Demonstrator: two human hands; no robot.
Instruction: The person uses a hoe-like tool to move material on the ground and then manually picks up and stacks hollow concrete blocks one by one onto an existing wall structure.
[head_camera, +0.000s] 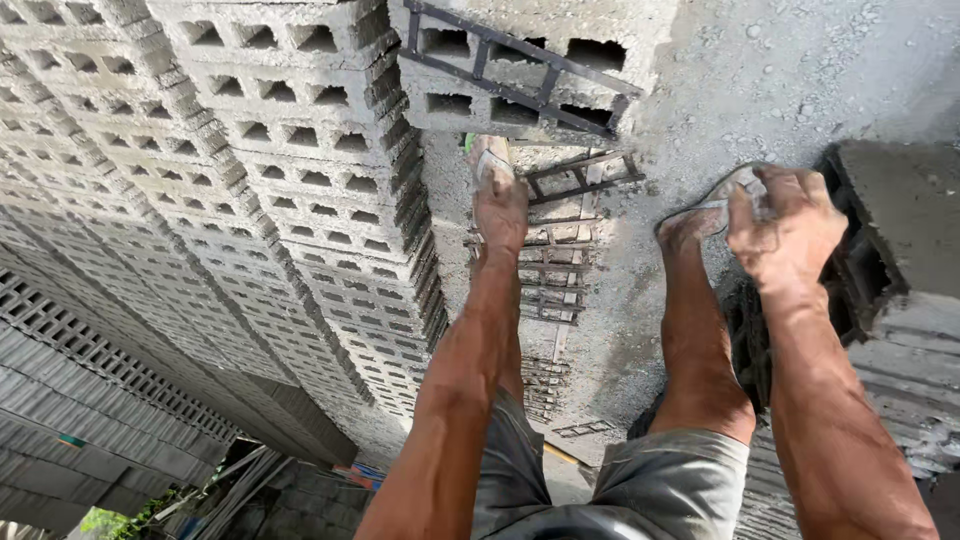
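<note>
Open-air block yard, hollow concrete blocks stacked on a gritty cement floor.

From nine to twelve o'clock, long rows of grey hollow concrete blocks (250, 170) lie in tight stacks, their square cells showing. At twelve o'clock a single freshly moulded block (520, 70) sits with a dark metal frame (500, 60) across its face. The cement floor (760, 80), rough with loose gravel and dust, spreads toward one and two o'clock in strong daylight. Flat metal frames (560, 260) lie stacked at the centre. At seven o'clock stand a corrugated wall (90, 420) and green foliage (105, 520).
</note>
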